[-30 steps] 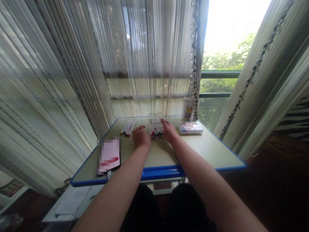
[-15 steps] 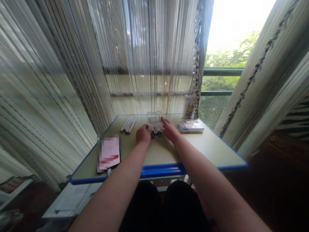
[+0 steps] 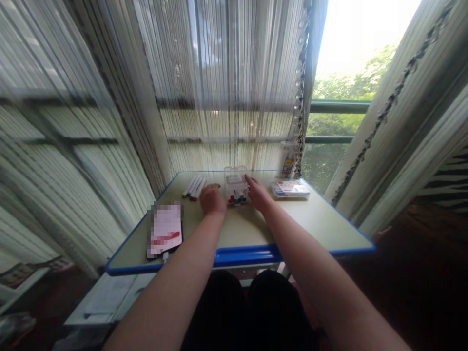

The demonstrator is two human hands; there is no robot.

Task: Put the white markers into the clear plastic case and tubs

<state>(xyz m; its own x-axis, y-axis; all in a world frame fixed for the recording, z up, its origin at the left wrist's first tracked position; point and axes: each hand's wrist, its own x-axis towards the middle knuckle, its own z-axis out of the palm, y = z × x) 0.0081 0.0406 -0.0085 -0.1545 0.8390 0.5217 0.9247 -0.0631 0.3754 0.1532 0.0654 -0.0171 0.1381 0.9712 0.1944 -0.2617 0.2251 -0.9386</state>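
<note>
A small clear plastic case (image 3: 236, 189) stands with its lid raised near the middle of the table, several markers with red, green and dark caps lying inside. My right hand (image 3: 258, 193) grips the case's right side, thumb up by the lid. Between the case and a row of loose white markers (image 3: 196, 186) is my left hand (image 3: 213, 199), apart from the case. Its fingers look loosely apart with nothing seen in them, though the back of the hand partly hides them. The loose markers lie side by side, coloured ends toward me.
Right of my right hand lies another clear marker box (image 3: 290, 189), with an upright clear package (image 3: 287, 163) behind it. A phone or tablet (image 3: 165, 230) with a plugged-in cable lies at the left. The table (image 3: 310, 229) has a blue rim; curtains hang behind.
My left hand has let go of the case's left side and moved left toward the loose markers. My right hand stays at the case.
</note>
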